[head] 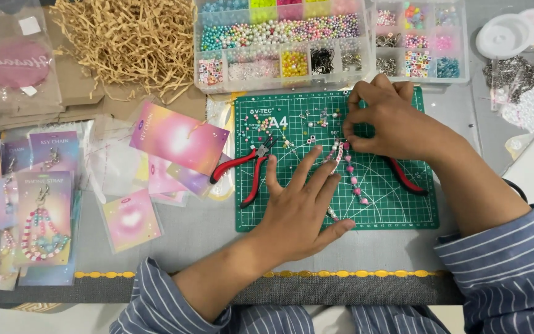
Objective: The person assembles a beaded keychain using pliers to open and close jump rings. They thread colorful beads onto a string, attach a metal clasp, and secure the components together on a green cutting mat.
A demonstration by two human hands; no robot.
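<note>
A strand of pink and white beads lies on the green gridded cutting mat in the middle of the grey worktop, its upper end under the fingers of the right hand and its lower end trailing towards the mat's near edge. In the head view, the right hand is curled above the top of the strand, fingertips pressed together in a pinch; they seem to grip a bead or the cord, though what exactly is too small to tell. The left hand lies flat on the mat with fingers spread, fingertips just beside the strand, holding nothing. Red-handled small pliers rest on the mat's left part, next to the left hand's thumb, and a second red-handled tool shows partly from under the right wrist. Loose small beads are scattered over the mat's upper left. Behind the mat stands a clear plastic compartment box filled with pastel and coloured beads, with a second, smaller clear box touching its right side. A heap of tan shredded paper lies to the far left, and pink-purple printed cards and clear bagged beaded straps cover the worktop's left side. A white spool of thread sits at the far right.
</note>
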